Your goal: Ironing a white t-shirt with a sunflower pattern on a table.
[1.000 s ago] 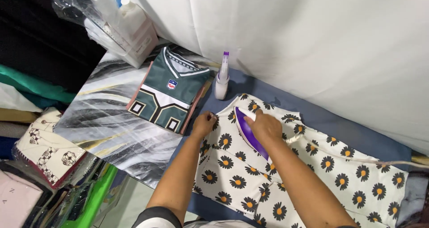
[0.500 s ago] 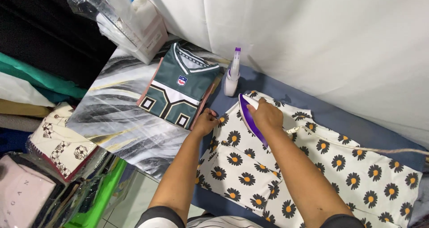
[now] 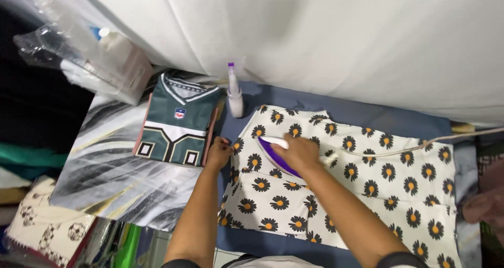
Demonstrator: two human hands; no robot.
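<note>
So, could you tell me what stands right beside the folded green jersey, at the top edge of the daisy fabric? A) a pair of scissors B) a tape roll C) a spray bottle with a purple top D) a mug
C: a spray bottle with a purple top stands upright between the jersey and the daisy fabric.
</note>
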